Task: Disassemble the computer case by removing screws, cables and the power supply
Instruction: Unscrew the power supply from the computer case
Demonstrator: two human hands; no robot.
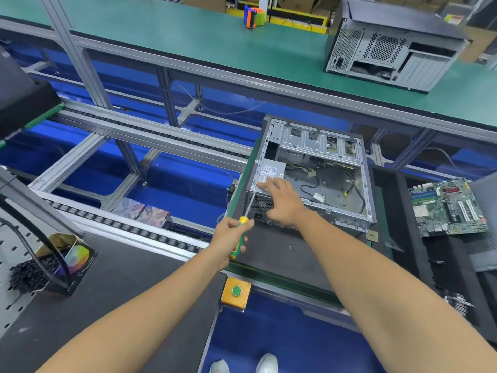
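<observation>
Currently we judge the teardown partly done: the open grey sheet-metal computer case lies on its side on the dark work pallet, its side panel off, and a green motherboard lies well apart to the right. The silver box-shaped power supply sits in the case's near-left corner, and loose black and yellow cables lie on the case floor, so both remain to be removed.

Our left hand grips the yellow-and-green screwdriver, fingers clamped round the handle, with the shaft angled up at the rear panel beside the supply. We cannot tell whether the tip sits in a screw. Our right hand rests on the supply's near edge, fingers straight and slightly apart.

A second grey case stands on the far green bench. At near left, a box of small black parts sits well clear. The right hand covers part of the rear panel.
</observation>
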